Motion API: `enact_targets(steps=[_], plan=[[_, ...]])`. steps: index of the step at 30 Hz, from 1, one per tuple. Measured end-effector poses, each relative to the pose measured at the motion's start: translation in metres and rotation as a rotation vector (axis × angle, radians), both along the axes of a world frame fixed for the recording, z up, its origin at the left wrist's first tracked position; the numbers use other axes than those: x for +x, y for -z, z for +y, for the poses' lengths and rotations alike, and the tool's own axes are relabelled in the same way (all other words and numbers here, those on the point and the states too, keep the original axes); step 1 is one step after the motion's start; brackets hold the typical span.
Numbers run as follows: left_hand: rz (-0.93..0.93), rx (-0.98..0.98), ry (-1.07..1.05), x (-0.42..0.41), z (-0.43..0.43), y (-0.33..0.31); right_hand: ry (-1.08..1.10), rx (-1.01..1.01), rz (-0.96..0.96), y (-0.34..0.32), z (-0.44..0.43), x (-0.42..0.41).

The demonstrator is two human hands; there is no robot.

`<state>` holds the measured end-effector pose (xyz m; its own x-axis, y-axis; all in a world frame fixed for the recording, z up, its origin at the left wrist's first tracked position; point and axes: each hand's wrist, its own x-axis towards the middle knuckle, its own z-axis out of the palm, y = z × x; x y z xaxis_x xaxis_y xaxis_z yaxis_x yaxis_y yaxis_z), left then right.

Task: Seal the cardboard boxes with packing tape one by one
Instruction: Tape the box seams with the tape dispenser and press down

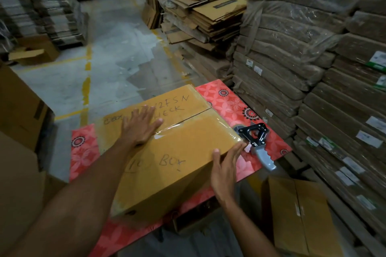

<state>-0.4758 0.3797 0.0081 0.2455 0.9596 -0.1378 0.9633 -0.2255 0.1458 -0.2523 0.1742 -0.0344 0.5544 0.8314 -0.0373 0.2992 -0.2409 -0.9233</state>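
A closed cardboard box point(183, 144) with handwritten marks lies on a red flower-patterned table point(229, 102). Clear tape runs along its centre seam. My left hand point(142, 125) presses flat on the top of the box, fingers spread over the seam's left part. My right hand point(225, 165) rests with straight fingers against the box's right edge and side, the thumb on top. A tape dispenser point(258, 142) with a black frame and grey handle lies on the table just right of the box, untouched.
Tall wrapped stacks of flat cardboard point(302, 52) rise at the right. Another box point(300, 213) stands on the floor at lower right, more boxes point(18, 110) at the left. A concrete aisle with yellow lines point(87, 89) runs ahead.
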Motion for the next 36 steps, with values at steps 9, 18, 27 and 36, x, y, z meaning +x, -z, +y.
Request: enact_targets(steps=[9,18,27,36], plan=[[0.015,0.025,-0.201,-0.087,0.019,-0.003,-0.017,-0.126,0.020,-0.025,-0.013,-0.073],[0.071,0.042,-0.362,-0.114,0.001,-0.017,-0.363,-0.060,0.061,-0.021,0.024,-0.084],[0.052,-0.079,-0.193,-0.073,-0.139,-0.049,-0.512,-0.115,-0.917,-0.077,0.132,-0.055],[-0.002,-0.019,0.111,-0.075,-0.079,-0.023,-0.770,0.085,-1.096,-0.023,0.018,-0.142]])
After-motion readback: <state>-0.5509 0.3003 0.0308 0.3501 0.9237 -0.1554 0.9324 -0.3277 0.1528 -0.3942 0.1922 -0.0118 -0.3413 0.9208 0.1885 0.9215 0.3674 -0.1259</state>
